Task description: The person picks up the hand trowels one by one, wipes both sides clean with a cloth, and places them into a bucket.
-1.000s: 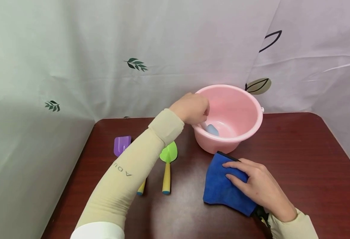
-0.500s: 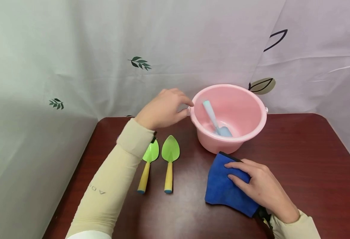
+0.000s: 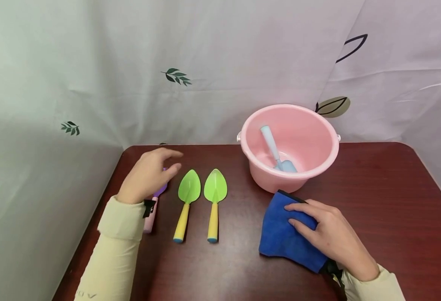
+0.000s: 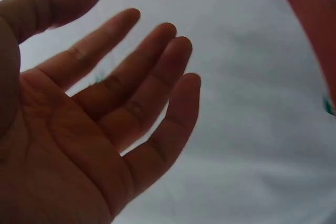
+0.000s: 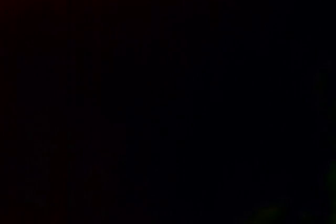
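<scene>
The purple shovel (image 3: 151,217) lies near the left edge of the desk (image 3: 378,188), partly hidden by the nearer left hand (image 3: 145,176), handle frontward; that hand's fingers spread loosely, empty. The right hand (image 3: 327,234) rests on blue cloth (image 3: 280,234).

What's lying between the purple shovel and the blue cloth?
Two green trowels lie there, side by side on the table, between the shovel and the cloth. The head view shows them.
</scene>
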Demonstrator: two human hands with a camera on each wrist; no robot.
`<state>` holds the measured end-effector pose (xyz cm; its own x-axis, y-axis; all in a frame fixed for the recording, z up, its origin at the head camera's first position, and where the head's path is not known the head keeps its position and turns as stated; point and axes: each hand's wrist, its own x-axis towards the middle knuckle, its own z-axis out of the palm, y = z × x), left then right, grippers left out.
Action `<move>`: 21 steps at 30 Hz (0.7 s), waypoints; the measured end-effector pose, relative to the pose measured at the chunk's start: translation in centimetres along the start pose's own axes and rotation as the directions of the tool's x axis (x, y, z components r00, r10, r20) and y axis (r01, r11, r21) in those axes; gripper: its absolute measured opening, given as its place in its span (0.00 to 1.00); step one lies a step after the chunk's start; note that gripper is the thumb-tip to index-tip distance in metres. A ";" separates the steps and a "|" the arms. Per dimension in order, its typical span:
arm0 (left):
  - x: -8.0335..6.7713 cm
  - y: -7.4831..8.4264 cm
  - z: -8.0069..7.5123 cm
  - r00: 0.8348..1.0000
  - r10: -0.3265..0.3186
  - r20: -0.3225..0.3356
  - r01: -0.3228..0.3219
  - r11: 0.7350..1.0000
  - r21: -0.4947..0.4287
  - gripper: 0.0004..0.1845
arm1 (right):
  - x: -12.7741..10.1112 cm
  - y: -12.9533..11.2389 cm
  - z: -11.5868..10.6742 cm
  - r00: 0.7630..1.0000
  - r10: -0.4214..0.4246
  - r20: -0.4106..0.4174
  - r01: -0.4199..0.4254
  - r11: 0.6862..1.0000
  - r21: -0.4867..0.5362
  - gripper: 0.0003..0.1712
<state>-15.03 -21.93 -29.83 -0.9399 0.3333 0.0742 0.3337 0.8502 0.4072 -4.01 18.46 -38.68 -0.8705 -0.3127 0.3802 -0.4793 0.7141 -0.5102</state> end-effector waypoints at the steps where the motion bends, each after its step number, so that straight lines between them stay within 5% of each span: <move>1: -0.6 -0.6 0.1 1.000 -0.031 -0.004 0.031 0.999 -0.011 0.17 | 0.0 0.0 0.0 1.000 -0.001 -0.002 0.001 1.000 0.000 0.21; 9: -4.5 -3.7 1.1 0.973 -0.229 -0.017 0.228 0.971 -0.073 0.20 | 0.0 0.2 0.0 1.000 -0.001 -0.005 0.001 1.000 0.003 0.21; 16: -6.5 -5.6 2.5 0.890 -0.452 0.060 0.455 0.886 -0.087 0.27 | -0.1 0.2 -0.2 1.000 0.013 0.017 -0.013 1.000 0.013 0.21; 21: -7.6 -7.0 3.4 0.848 -0.515 0.126 0.527 0.845 -0.092 0.28 | 0.0 0.1 -0.2 1.000 0.013 0.016 -0.013 1.000 0.018 0.21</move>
<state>-9.98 -29.06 -36.39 -0.9595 -0.1044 -0.2617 -0.2204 0.8566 0.4666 -4.05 18.69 -38.61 -0.8783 -0.3137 0.3609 -0.4698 0.7068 -0.5289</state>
